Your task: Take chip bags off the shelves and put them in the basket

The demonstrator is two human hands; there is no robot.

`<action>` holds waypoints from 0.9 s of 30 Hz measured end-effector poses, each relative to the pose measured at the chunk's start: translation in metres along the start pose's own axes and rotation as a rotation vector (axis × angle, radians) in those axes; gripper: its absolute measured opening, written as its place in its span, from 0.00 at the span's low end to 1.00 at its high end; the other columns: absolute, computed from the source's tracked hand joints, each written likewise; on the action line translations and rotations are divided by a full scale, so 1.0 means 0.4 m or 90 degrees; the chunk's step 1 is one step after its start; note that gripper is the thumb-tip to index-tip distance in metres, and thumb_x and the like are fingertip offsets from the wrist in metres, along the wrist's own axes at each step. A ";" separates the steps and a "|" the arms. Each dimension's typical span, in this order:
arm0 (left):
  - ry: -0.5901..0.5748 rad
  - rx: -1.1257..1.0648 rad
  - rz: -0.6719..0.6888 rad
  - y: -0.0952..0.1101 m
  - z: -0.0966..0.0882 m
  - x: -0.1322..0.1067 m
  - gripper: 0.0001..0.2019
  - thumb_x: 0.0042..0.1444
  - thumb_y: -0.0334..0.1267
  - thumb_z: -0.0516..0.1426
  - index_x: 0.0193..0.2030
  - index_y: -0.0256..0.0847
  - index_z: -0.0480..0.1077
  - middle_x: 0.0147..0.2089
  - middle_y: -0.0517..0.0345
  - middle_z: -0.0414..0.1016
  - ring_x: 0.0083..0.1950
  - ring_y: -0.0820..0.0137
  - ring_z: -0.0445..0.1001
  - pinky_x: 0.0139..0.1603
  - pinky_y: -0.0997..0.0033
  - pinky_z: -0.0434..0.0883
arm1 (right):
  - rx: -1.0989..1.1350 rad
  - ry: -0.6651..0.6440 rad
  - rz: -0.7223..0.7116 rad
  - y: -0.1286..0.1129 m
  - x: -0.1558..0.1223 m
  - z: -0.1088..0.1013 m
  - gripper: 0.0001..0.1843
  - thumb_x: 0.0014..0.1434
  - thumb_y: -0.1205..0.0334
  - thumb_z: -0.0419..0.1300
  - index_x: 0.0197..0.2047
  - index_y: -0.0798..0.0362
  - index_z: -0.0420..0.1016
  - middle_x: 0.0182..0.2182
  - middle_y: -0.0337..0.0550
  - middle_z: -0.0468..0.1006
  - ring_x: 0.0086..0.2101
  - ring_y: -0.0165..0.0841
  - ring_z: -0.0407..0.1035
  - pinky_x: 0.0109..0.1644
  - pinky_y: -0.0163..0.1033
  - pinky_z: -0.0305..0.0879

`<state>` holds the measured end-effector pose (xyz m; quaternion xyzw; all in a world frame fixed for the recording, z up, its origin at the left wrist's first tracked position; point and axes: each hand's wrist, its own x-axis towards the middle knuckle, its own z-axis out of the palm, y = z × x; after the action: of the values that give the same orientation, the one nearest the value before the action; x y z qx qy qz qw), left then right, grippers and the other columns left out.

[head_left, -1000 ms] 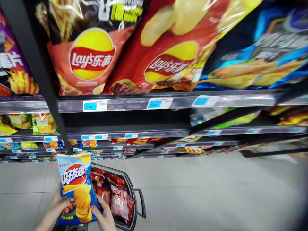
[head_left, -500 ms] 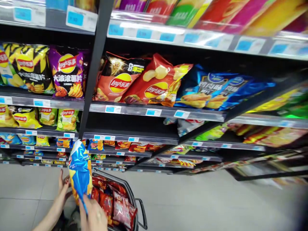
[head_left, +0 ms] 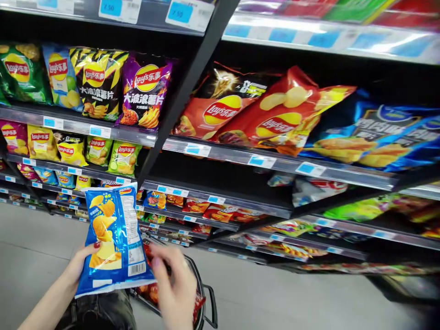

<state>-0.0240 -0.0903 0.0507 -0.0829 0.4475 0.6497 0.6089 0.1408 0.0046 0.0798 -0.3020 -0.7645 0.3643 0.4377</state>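
Note:
A blue bag of chips [head_left: 129, 236] is upright with its printed back and barcode towards me. My left hand [head_left: 78, 263] grips it by the left edge, thumb pressed on the front. Beside the bag's lower right corner is my right hand [head_left: 177, 284], slightly smeared by motion. Its fingers are bent and apart from the thumb, with nothing seen between them. Behind and below my right hand stands a dark shopping basket [head_left: 213, 306] with red snack bags [head_left: 150, 292] in it, partly covered by the hand and the blue bag.
Shelves of chip bags fill the view ahead. Purple [head_left: 146, 94] and red [head_left: 223, 107] Lay's bags sit on one level, with blue bags [head_left: 378, 133] leaning at the right. A black upright post [head_left: 185, 78] divides the shelving. Grey floor tiles [head_left: 261, 293] lie below.
The blue bag has turned from edge-on to showing its broad back. My right hand has let go of its lower edge and moved right. The view has shifted left.

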 end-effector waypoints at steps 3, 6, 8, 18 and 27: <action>-0.011 -0.025 -0.035 0.023 -0.009 -0.026 0.28 0.45 0.32 0.60 0.55 0.31 0.62 0.37 0.45 0.80 0.43 0.52 0.77 0.45 0.54 0.73 | 0.255 -0.152 0.303 0.039 0.076 -0.010 0.22 0.55 0.49 0.56 0.51 0.47 0.65 0.47 0.47 0.72 0.43 0.39 0.70 0.45 0.45 0.67; -0.036 -0.050 -0.073 0.037 -0.010 -0.038 0.26 0.47 0.33 0.59 0.55 0.31 0.64 0.41 0.44 0.80 0.47 0.52 0.75 0.49 0.54 0.71 | 0.468 -0.286 0.434 0.052 0.111 0.035 0.31 0.50 0.46 0.61 0.56 0.47 0.62 0.52 0.45 0.70 0.48 0.40 0.68 0.50 0.45 0.64; -0.061 -0.063 -0.087 0.047 -0.008 -0.036 0.24 0.48 0.34 0.58 0.53 0.29 0.66 0.42 0.43 0.79 0.49 0.50 0.73 0.51 0.53 0.70 | 0.517 -0.263 0.511 0.042 0.114 0.069 0.31 0.49 0.48 0.62 0.55 0.47 0.64 0.50 0.43 0.73 0.47 0.39 0.69 0.50 0.45 0.64; -0.128 -0.091 -0.105 0.086 0.015 0.014 0.22 0.53 0.40 0.55 0.54 0.33 0.65 0.43 0.48 0.79 0.51 0.55 0.73 0.54 0.57 0.67 | 0.537 -0.230 0.634 0.054 0.141 0.137 0.21 0.53 0.50 0.59 0.46 0.54 0.71 0.40 0.44 0.80 0.38 0.38 0.75 0.46 0.44 0.68; -0.149 -0.106 -0.113 0.099 0.031 0.041 0.25 0.55 0.39 0.54 0.58 0.31 0.59 0.44 0.47 0.78 0.51 0.56 0.73 0.54 0.57 0.67 | 0.556 -0.223 0.660 0.097 0.153 0.150 0.22 0.52 0.50 0.60 0.47 0.53 0.71 0.38 0.43 0.81 0.38 0.39 0.75 0.49 0.45 0.66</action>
<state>-0.0566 -0.0644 0.0663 -0.0961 0.3089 0.6338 0.7026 0.0663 0.0562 0.0543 -0.3610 -0.3653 0.8432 0.1590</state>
